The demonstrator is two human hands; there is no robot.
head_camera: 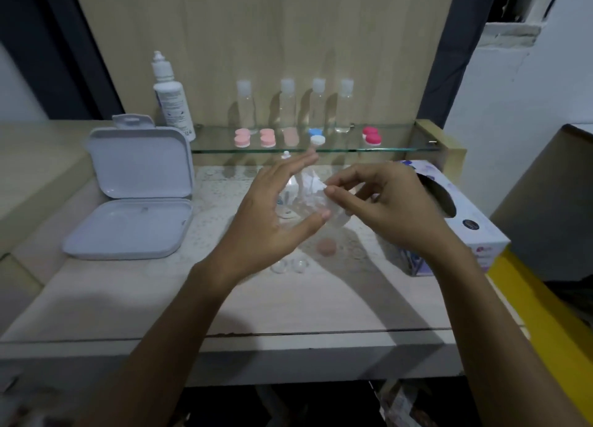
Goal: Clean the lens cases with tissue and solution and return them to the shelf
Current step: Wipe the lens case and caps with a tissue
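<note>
The right hand [385,208] pinched a tissue [313,186]; the left hand [272,214] hovered wide beside it, fingers straight. An opened lens case [290,266] and its pink cap [326,246] lay loose on the desk [128,298], easily knocked off. The shelf [401,144] held four lens cases [242,137] and four clear bottles [287,105].

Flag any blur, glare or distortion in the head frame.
Head view: wide-angle bend at the edges; the hands, left hand and right hand, and the tissue between them are motion-smeared; the clear bottles on the glass shelf are soft and cast hard shadows on the back panel; bottom corners dark; no strong glare.
</note>
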